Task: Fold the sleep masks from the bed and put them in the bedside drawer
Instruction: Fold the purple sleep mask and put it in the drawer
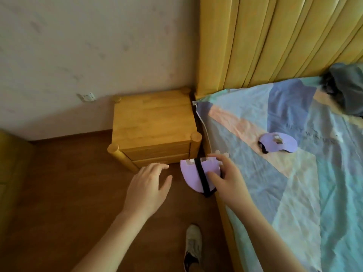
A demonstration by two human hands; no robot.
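Folded sleep mask, lilac, black strap across, pinched in right hand, left hand spread, empty.

Soft, even daylight here, a bit dim with a warm cast. No glare, only faint shadows under the nightstand. Whole frame slightly soft; wall at upper left smeared. Wide-angle bending tilts the headboard at upper right.
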